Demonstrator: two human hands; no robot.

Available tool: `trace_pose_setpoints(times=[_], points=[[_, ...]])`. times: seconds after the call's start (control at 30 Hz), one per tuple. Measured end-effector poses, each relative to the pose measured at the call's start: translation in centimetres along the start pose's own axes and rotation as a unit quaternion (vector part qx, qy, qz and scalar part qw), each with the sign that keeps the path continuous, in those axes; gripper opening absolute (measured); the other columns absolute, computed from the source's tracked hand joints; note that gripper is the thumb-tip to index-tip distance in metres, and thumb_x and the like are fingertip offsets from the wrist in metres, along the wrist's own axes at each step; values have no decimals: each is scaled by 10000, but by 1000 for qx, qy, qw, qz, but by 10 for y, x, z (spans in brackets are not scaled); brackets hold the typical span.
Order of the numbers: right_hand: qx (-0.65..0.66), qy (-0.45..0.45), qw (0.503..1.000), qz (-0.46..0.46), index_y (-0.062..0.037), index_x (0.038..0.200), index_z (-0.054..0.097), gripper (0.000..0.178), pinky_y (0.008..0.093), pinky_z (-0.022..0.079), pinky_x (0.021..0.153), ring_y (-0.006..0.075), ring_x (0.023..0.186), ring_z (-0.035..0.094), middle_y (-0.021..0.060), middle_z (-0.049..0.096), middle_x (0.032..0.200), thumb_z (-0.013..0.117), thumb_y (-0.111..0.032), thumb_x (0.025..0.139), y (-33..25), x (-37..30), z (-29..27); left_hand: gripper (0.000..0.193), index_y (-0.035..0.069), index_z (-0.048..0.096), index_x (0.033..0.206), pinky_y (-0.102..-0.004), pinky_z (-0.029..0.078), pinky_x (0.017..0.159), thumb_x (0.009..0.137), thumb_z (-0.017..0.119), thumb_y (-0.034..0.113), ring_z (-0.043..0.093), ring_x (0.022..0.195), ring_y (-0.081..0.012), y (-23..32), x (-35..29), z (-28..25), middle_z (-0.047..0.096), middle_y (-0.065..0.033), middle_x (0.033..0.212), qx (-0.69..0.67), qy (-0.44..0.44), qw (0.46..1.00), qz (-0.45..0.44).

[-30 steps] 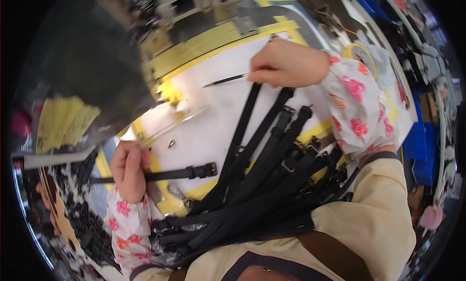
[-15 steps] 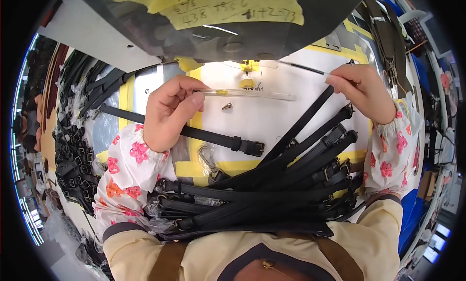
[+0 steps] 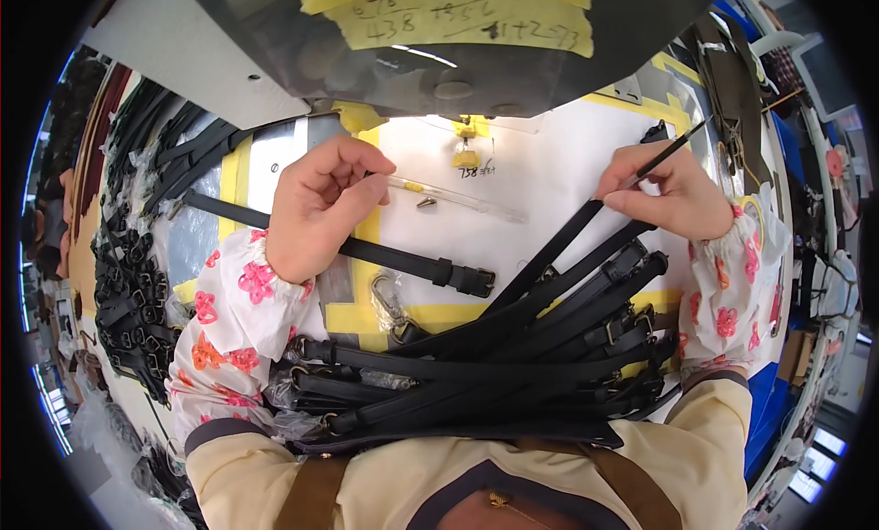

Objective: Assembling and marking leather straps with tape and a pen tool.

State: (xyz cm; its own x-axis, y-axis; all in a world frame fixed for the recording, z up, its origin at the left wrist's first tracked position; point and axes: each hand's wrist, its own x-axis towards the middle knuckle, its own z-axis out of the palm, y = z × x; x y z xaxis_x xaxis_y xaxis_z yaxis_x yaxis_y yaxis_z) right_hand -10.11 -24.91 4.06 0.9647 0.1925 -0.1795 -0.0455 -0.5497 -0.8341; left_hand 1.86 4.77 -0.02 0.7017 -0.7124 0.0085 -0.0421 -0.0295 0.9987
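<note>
My left hand (image 3: 328,210) pinches one end of a clear pen barrel (image 3: 467,200) that slants down to the right over white paper. A bit of yellow tape shows on the barrel near my fingers. Just under it lies a small metal cone-shaped pen tip (image 3: 427,202). On the right, my right hand (image 3: 667,193) grips a thin dark pen refill (image 3: 678,147) between thumb and fingers. Its dark end points up and away to the right; the rest is partly hidden by my fingers. Below the hands, black leather straps with buckles (image 3: 513,365) lie crossed in a heap.
A dark machine head (image 3: 439,81) with yellow tape hangs over the far side of the work surface. One buckled strap (image 3: 403,260) runs beneath my left wrist. More black straps (image 3: 137,292) pile up at the left. A metal clip (image 3: 385,297) lies near yellow tape.
My right hand has moved down and left, and the refill has turned to point up and right. The barrel's free end has dipped in my left hand.
</note>
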Motion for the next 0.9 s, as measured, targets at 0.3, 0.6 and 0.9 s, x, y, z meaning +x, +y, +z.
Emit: trace_pose_setpoints(times=[0.3,0.6,0.9], points=[[350,99,931,-23,25,890,572,251,203,406,548,91,568,493,86,593,748,443,-188,860,-7,7,28,91,16,511,891,-174,380,607,813,498,62,512,670,-69,-3,1,-5,551,-24,703,-93,7,995,-26],[361,138,922,-36,-22,905,463,167,192,393,525,78,553,481,64,577,706,492,-169,832,-11,6,41,92,23,514,886,-175,379,603,815,518,81,536,685,-75,-2,2,-2,542,-13,687,-101,7,995,-19],[372,154,915,-39,-23,905,461,158,184,387,515,72,554,484,58,576,698,501,-155,827,-9,7,43,80,21,510,874,-189,394,622,815,525,73,535,684,-86,-2,3,-3,560,-34,708,-106,-9,994,-20]])
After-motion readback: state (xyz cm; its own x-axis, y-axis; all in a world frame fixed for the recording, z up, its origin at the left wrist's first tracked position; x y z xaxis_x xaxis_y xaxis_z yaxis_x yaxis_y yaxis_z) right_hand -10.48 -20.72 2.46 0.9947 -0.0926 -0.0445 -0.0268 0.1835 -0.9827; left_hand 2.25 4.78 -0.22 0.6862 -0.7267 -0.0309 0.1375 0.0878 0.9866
